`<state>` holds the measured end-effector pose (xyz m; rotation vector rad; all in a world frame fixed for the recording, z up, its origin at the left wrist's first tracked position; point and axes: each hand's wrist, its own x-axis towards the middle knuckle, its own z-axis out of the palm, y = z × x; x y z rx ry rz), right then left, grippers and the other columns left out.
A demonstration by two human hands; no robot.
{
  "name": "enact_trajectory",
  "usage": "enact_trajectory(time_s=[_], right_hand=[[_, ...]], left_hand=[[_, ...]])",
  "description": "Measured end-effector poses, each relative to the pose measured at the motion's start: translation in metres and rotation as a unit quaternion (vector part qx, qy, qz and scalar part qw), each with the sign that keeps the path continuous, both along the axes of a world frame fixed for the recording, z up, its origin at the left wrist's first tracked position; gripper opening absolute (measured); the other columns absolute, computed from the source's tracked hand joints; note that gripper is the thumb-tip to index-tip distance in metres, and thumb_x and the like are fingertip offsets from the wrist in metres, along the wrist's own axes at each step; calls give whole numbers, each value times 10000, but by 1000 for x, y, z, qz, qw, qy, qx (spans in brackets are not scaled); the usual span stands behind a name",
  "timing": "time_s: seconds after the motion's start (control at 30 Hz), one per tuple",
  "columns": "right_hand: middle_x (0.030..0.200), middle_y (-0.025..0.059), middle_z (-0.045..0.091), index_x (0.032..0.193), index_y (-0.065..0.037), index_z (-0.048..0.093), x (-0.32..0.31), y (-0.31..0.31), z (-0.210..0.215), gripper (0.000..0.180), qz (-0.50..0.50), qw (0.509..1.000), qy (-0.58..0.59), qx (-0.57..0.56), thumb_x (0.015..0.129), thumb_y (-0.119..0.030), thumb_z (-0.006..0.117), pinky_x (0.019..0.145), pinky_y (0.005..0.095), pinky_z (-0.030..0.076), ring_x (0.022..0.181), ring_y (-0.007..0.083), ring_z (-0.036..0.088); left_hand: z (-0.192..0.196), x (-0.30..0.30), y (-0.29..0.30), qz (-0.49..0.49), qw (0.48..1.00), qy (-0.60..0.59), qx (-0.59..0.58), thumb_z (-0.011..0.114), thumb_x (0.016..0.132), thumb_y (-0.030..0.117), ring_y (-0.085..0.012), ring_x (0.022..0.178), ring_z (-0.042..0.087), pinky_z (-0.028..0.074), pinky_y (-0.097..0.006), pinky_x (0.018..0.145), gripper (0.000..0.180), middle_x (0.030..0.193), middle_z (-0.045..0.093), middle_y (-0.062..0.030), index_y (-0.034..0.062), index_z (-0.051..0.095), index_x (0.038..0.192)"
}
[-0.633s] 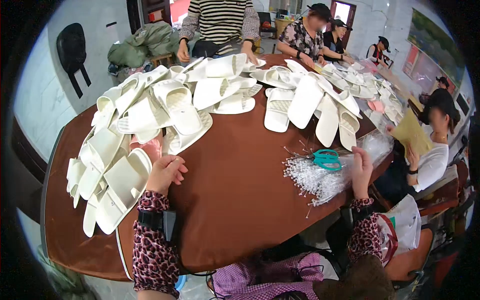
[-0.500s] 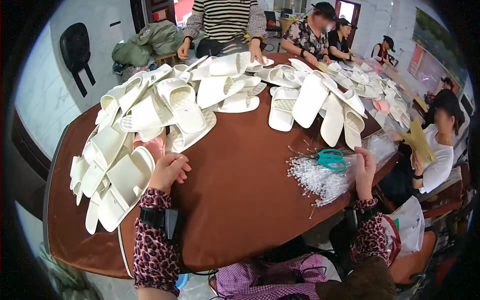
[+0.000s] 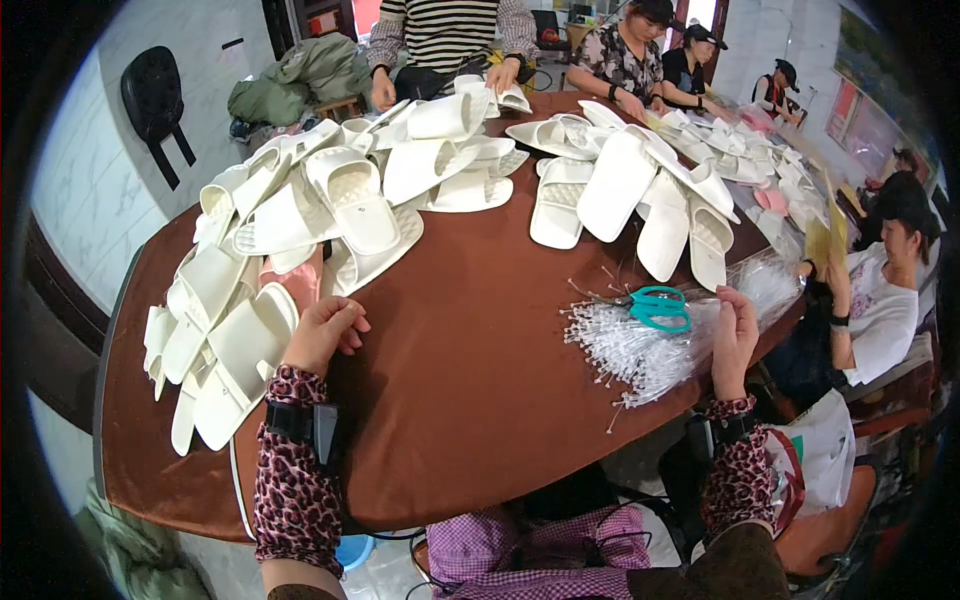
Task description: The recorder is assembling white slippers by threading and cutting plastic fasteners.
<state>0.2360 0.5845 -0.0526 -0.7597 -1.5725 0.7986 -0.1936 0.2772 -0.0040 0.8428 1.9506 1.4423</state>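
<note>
Fingers of the left hand [image 3: 322, 330] curl loosely beside white slippers [image 3: 240, 345]; right hand [image 3: 733, 335], fingers together, touches clear plastic ties [image 3: 640, 350] near teal scissors [image 3: 657, 306] on the worktop [image 3: 470, 380].

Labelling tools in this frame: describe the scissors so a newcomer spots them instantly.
Start at the round brown table covered in white foam slippers. On its right side, by the person's right hand, lies a heap of clear plastic tag fasteners. The teal-handled scissors rest on top of it, the only bright teal thing among white and clear items.
</note>
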Motion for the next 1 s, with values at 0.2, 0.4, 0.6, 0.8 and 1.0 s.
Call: enact_trajectory(time_s=[0.2,0.4,0.6,0.8,1.0], right_hand=[[1079,76,590,1058,19,559,4,9,-6,178,3,999,-6,31,936,-55,452,946,261,372,1025,132,524],[1067,72,587,1058,22,556,1,6,-6,178,3,1000,-7,20,930,-42,450,917,255,382,1007,131,526],[1056,54,576,1058,25,558,4,2,0,178,4,1000,-4,13,926,-36,453,875,236,388,977,114,518],[1076,58,570,1064,20,555,5,7,-5,180,8,1000,1,23,927,-37,452,873,235,387,978,113,513],[1094,75,576,1053,14,557,1,9,-9,170,-9,999,-26,39,930,-34,450,898,245,383,1007,130,522]], left_hand=[[0,6,4,2,1000,15,-17,515,917,194,-87,583,550,435,-205,511,193,741,619,-33,24,603,896],[5,5,0,-5,1000,21,-12,522,912,199,-87,583,546,429,-207,512,194,745,620,-32,24,605,903],[6,5,3,-18,999,31,-33,510,920,212,-103,603,557,439,-217,534,200,767,623,-42,30,594,913],[4,5,3,-14,999,23,-32,524,912,216,-85,587,551,434,-207,513,201,758,623,-31,33,608,911],[4,2,0,-14,999,25,-37,527,910,222,-84,593,555,436,-205,514,206,758,624,-31,33,610,908]])
